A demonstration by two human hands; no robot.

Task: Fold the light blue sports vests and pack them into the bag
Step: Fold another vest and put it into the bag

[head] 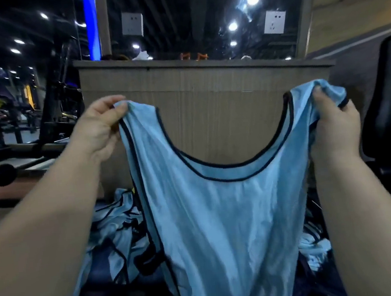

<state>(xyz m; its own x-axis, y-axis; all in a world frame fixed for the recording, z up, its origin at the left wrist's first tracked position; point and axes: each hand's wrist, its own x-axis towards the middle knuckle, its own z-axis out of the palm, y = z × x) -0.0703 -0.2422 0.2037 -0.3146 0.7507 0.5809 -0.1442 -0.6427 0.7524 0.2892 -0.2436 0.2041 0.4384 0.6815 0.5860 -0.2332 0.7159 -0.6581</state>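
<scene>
One shiny light blue sports vest with dark trim (223, 217) is held up by its two shoulder straps, above the heap of other vests (116, 231).

The left hand (98, 129) and right hand (333, 118) each pinch one strap with curled fingers; I would bring the straps together evenly, so the fold comes straight. No bag is visible.

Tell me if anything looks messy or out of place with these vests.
Nothing looks damaged. The held vest hangs open between the left hand and right hand, with the strap at the right hand bunched up. Beneath it, the other vests lie in a crumpled, tangled heap, not folded.
</scene>
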